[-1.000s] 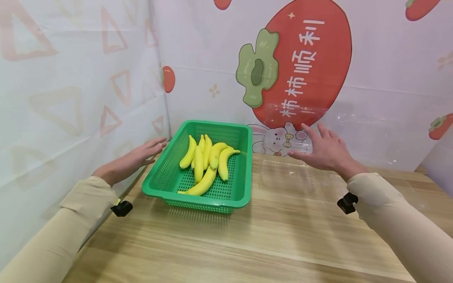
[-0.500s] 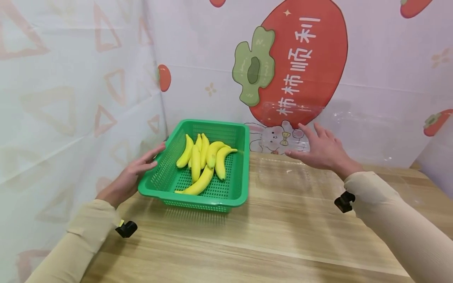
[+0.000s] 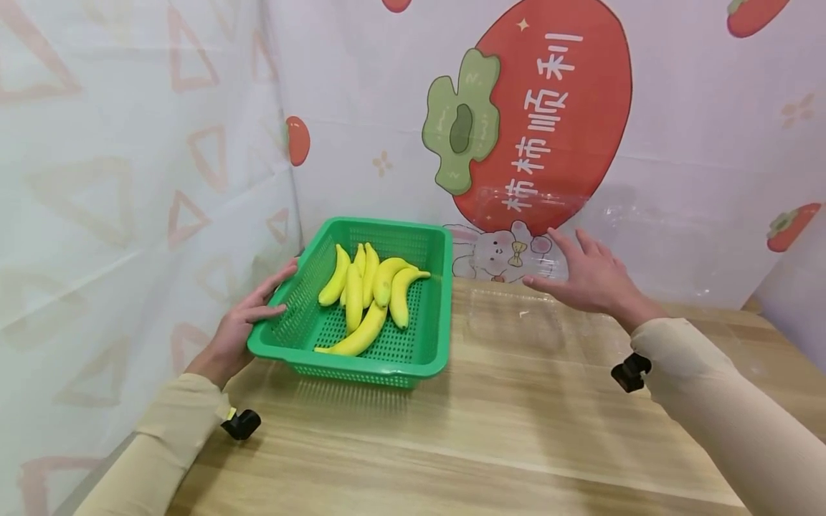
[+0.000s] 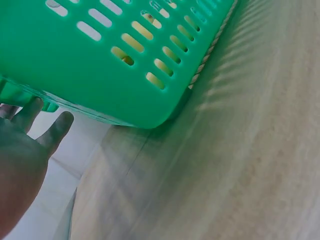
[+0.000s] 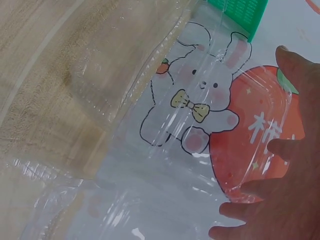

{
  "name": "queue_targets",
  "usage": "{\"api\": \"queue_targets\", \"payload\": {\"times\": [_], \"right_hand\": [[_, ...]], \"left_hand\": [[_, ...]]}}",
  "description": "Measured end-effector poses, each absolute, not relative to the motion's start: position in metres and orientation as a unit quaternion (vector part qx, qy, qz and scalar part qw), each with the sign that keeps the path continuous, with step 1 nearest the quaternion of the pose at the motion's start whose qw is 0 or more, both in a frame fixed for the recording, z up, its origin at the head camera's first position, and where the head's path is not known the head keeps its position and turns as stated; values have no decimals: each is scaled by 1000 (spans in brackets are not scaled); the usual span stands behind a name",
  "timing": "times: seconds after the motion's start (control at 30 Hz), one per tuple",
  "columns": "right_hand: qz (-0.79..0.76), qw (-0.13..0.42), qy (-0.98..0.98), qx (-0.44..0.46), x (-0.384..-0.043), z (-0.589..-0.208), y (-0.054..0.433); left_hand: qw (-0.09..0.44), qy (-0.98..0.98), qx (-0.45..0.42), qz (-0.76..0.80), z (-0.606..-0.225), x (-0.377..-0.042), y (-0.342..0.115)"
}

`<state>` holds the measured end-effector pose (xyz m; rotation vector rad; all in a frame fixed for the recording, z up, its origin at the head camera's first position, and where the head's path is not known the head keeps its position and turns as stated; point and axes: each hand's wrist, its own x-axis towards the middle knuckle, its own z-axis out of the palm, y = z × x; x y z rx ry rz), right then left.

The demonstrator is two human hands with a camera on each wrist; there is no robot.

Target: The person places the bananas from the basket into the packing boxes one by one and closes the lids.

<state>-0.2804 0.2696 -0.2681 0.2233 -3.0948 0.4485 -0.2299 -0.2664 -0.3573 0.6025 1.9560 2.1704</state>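
Note:
A green perforated basket [image 3: 444,304] stands on the table with several yellow bananas [image 3: 360,334] inside. My left hand [image 3: 241,320] holds its left rim, with the thumb over the edge and the fingers along the outside. In the left wrist view, fingers [image 4: 59,131] meet the basket's rim below its slotted wall [image 4: 75,60]. My right hand [image 3: 594,279] hovers with spread fingers and holds nothing. Nearest to it is a clear plastic clamshell container [image 5: 115,60], its lid raised against the backdrop. Whether the right hand touches the lid, I cannot tell.
The wooden table [image 3: 490,444] meets a white cloth wall [image 3: 129,236] on the left and a printed backdrop [image 3: 697,143] behind. More clear plastic [image 3: 697,315] lies to the right; its outline is hard to see.
My left hand has moved right onto the basket's left rim and its thumb now lies over the edge. The right hand stays nearly where it was. The view has shifted slightly.

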Motion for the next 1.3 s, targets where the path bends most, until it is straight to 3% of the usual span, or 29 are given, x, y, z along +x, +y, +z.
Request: {"api": "queue_targets", "payload": {"times": [0.37,0.87,1.3], "right_hand": [[153,16,-985,81,-286,-268,268],[213,77,-965,135,-295,-250,230],[275,68,-947,154,-313,-250,189]], "left_hand": [[64,665,224,710,-359,-231,-270],[57,668,243,701,-359,-231,-270],[55,677,235,695,-358,-231,-270]]}}
